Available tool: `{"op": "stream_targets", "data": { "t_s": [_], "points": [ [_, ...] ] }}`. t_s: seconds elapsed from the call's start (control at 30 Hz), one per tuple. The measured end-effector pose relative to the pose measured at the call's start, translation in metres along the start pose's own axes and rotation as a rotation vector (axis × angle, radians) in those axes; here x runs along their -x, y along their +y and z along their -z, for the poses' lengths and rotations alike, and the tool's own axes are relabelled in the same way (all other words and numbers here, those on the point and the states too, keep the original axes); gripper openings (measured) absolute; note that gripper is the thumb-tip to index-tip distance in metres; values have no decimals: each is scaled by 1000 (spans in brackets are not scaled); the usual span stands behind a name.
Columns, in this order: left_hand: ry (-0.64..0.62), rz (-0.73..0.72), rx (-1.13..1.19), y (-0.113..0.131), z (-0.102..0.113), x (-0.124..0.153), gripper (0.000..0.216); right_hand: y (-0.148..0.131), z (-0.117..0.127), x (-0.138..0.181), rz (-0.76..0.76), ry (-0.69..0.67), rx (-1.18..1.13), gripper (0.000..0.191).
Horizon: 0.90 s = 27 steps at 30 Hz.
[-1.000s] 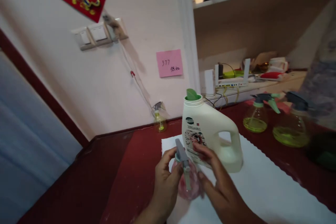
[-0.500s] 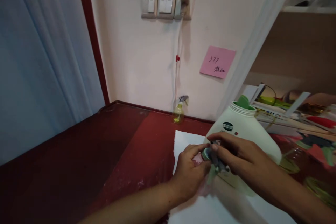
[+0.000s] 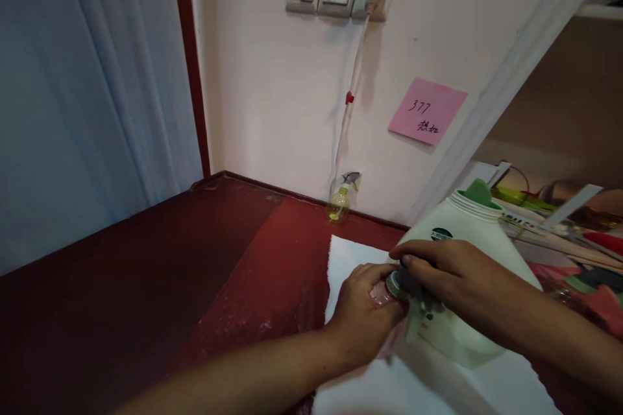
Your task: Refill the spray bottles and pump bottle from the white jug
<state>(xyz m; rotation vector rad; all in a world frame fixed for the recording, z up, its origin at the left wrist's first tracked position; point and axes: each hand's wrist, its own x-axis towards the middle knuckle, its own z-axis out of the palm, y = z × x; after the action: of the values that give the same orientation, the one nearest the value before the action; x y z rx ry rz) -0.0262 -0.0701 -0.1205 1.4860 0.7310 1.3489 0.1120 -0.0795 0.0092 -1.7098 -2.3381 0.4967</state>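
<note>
"What carries everything?"

"Red table, back edge along the wall. White sheet on it, left edge ragged."

"Biggest piece up there?"

"Pale jug, standing on the sheet, green piece in its mouth."

"And the hands, from where you stand?"

"Left hand wrapped round a pink bottle near the neck, bottle between jug and the sheet's left edge. Right hand bent over the bottle's top."

"Smaller?"

"Yellow spray bottle, at the table's back edge, near the wall."

"Smallest?"

"Grey spray head on the pink bottle, grasped by the right fingers; their tips partly hidden."
</note>
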Motion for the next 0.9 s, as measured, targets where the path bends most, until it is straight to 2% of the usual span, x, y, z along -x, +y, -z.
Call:
{"op": "stream_targets", "data": {
  "t_s": [0.3,0.43,0.7,0.9],
  "points": [
    [-19,-4,-18,-1,1,-2,41,-4,-2,-3,-23,67,62,28],
    [-19,0,-32,2,1,-2,38,-5,1,-4,-32,29,43,24],
    [-23,25,-57,3,1,-2,42,-4,2,-8,5,69,114,29],
    [-41,40,-69,4,1,-2,47,5,7,-16,-11,-29,98,31]
  ]
}}
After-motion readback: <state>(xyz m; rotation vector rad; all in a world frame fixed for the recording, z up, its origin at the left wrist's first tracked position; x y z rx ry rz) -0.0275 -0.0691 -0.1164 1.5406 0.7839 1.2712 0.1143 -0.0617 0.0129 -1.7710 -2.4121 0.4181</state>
